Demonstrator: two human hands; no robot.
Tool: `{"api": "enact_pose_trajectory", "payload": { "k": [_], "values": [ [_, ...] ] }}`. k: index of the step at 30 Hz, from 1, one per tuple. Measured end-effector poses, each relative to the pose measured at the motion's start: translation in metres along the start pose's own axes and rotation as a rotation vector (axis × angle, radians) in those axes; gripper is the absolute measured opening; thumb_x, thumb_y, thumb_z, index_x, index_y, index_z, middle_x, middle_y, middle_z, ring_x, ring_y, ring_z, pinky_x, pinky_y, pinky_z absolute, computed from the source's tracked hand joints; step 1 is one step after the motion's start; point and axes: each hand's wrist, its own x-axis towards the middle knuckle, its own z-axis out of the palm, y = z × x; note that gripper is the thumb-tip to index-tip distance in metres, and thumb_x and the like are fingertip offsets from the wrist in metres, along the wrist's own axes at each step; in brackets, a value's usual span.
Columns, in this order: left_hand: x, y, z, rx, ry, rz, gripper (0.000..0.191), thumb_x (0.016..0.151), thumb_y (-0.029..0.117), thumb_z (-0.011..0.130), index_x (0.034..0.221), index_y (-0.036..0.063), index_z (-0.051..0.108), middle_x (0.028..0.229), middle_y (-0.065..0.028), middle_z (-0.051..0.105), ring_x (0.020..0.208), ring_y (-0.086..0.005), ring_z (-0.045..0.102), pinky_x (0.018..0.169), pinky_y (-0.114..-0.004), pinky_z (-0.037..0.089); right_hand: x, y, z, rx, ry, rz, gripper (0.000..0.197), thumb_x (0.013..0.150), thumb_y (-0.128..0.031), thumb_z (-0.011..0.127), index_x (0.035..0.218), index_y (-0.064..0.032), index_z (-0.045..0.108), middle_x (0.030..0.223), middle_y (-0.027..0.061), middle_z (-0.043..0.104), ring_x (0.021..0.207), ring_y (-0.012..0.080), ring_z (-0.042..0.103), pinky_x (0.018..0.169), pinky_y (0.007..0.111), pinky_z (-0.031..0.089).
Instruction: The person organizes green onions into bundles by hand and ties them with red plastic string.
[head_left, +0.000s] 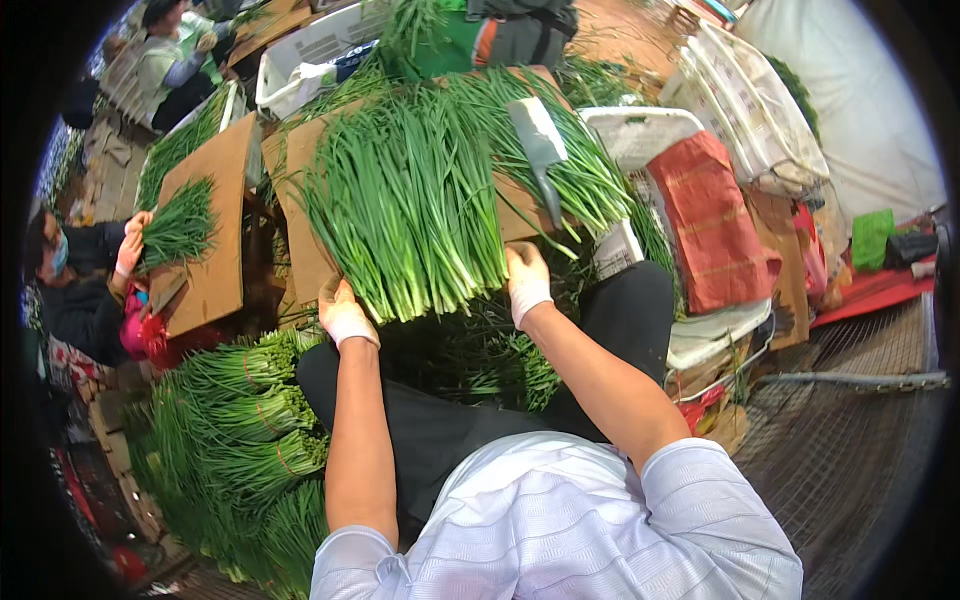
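A wide layer of garlic chives (412, 202) lies spread before me on a brown board (304, 217). Its pale cut ends point towards me and overhang the near edge. My left hand (346, 309) grips the layer's left side near these ends. On the opposite side, my right hand (529, 279) holds the layer's right edge, its fingers partly hidden. Both hands wear white-cuffed gloves. A cleaver (538, 139) with a dark handle rests on looser chives (592, 187) at the board's right, beyond my right hand.
Banded chive bundles (262, 420) are stacked at my left. Another person (79, 277) handles chives (180, 221) at a tilted board (217, 165). Right of me are a red sack (709, 217) and white plastic crates (750, 112). Someone in green (172, 64) sits farther back.
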Motion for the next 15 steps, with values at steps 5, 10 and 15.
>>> {"api": "enact_pose_trajectory", "payload": {
  "k": [5, 10, 15],
  "values": [
    [0.007, 0.008, 0.001, 0.419, -0.048, 0.167, 0.018, 0.097, 0.005, 0.059, 0.114, -0.0006, 0.065, 0.109, -0.0083, 0.068, 0.095, -0.0192, 0.063, 0.089, -0.031, 0.049, 0.002, -0.004, -0.007, 0.236, -0.045, 0.172, 0.037, 0.094, -0.028, 0.065, 0.122, -0.0052, 0.061, 0.105, 0.0056, 0.067, 0.093, 0.0168, 0.061, 0.079, 0.033, 0.050],
    [0.029, -0.013, -0.021, 0.121, -0.052, 0.096, 0.020, 0.095, 0.002, 0.061, 0.114, -0.0004, 0.064, 0.108, -0.0098, 0.068, 0.096, -0.0195, 0.063, 0.087, -0.032, 0.050, 0.045, 0.054, -0.024, 0.309, -0.158, 0.260, 0.027, 0.097, -0.024, 0.059, 0.119, -0.0075, 0.060, 0.104, 0.0052, 0.066, 0.091, 0.0160, 0.062, 0.074, 0.031, 0.051],
    [0.000, -0.027, -0.026, 0.437, 0.032, 0.233, 0.022, 0.093, 0.006, 0.064, 0.113, -0.0042, 0.063, 0.107, -0.0116, 0.069, 0.091, -0.0209, 0.065, 0.084, -0.031, 0.052, 0.001, 0.095, -0.027, -1.488, -0.914, -0.343, 0.036, 0.087, -0.031, 0.059, 0.114, -0.0096, 0.068, 0.119, 0.0178, 0.066, 0.115, 0.0322, 0.061, 0.096, 0.040, 0.049]
  ]
}}
